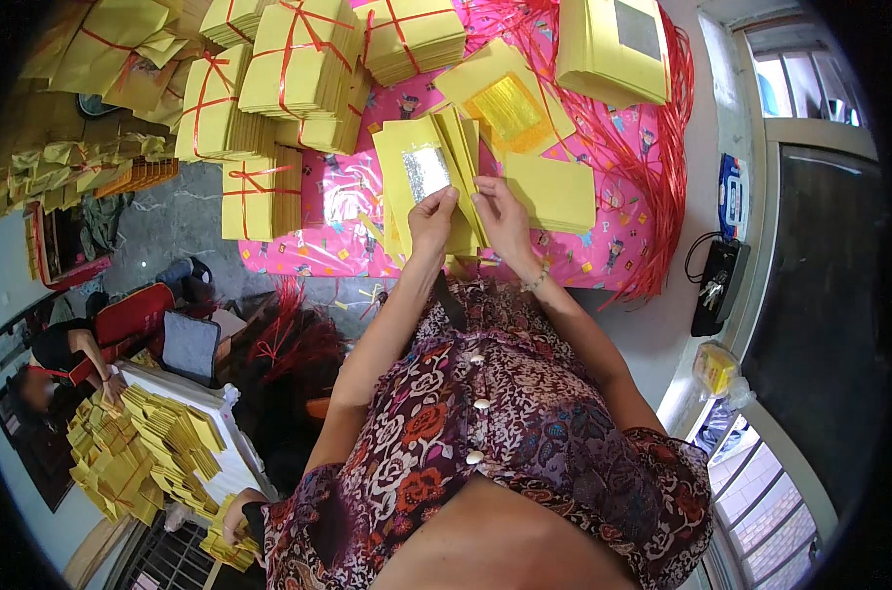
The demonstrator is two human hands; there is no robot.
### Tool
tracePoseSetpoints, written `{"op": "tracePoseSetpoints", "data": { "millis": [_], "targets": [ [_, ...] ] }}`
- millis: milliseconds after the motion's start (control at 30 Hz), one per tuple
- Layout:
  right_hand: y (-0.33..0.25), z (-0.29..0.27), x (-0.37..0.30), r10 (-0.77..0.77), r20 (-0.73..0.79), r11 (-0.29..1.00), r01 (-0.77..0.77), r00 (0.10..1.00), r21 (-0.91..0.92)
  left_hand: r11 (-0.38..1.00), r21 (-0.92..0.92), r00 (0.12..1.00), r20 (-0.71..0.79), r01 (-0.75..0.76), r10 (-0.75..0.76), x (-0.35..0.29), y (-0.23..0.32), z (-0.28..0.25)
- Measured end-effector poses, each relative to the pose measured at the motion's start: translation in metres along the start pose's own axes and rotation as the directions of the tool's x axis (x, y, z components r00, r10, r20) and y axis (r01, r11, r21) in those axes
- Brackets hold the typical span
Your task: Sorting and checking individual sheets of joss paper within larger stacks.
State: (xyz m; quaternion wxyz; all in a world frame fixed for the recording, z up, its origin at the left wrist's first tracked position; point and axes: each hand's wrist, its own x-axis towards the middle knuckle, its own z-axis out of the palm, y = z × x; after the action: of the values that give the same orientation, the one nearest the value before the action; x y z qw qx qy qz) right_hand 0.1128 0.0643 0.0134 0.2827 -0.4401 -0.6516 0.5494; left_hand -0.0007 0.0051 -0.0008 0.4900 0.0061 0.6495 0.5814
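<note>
A fanned sheaf of yellow paper sheets (436, 167), the front one bearing a silver foil square, stands upright in my two hands above the near edge of a table covered with a pink patterned cloth (338, 202). My left hand (432, 221) grips the sheaf from below, thumb pressed against the front sheet just under the foil. My right hand (501, 214) pinches the right-hand edges of the sheets between thumb and fingers, a thin bracelet showing at the wrist.

Just behind the sheaf lies a loose sheet with a gold foil square (505, 103), tilted on the cloth, and to its right a flat pile of plain yellow sheets (552, 192). A thick block of yellow paper with a silver square (613, 47) sits at the far right of the table, ringed by loose red plastic string (662, 167).

To the left, bundles tied with red string (269, 88) are stacked high, spilling past the cloth's edge.

At lower left, well apart from me, another person's hand (107, 385) works at a white table heaped with folded yellow paper (151, 447). A black box with keys (713, 285) rests on the ledge at right.
</note>
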Motion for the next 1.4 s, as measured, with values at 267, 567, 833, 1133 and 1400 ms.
{"op": "tracePoseSetpoints", "data": {
  "millis": [267, 567, 833, 1133, 1400],
  "targets": [
    [0.007, 0.001, 0.001, 0.013, 0.006, 0.999, -0.013, 1.000, 0.049, 1.000, -0.009, 1.000, -0.003, 0.014, -0.014, 0.000, 0.001, 0.001],
    [0.001, -0.001, 0.002, 0.006, 0.006, 1.000, -0.006, 1.000, 0.019, 1.000, 0.000, 1.000, 0.003, -0.003, 0.003, 0.000, 0.001, 0.000],
    [0.004, 0.000, 0.000, 0.016, 0.005, 1.000, -0.016, 1.000, 0.015, 1.000, 0.014, 1.000, -0.003, 0.010, -0.010, 0.000, 0.001, 0.001],
    [0.007, 0.001, 0.001, -0.007, 0.012, 1.000, 0.006, 1.000, 0.022, 1.000, -0.006, 1.000, -0.005, 0.016, -0.016, 0.000, 0.002, 0.001],
    [0.002, -0.001, 0.002, -0.022, 0.015, 1.000, 0.022, 1.000, 0.009, 0.999, 0.036, 1.000, -0.010, 0.013, -0.013, -0.004, 0.006, 0.005]
  ]
}}
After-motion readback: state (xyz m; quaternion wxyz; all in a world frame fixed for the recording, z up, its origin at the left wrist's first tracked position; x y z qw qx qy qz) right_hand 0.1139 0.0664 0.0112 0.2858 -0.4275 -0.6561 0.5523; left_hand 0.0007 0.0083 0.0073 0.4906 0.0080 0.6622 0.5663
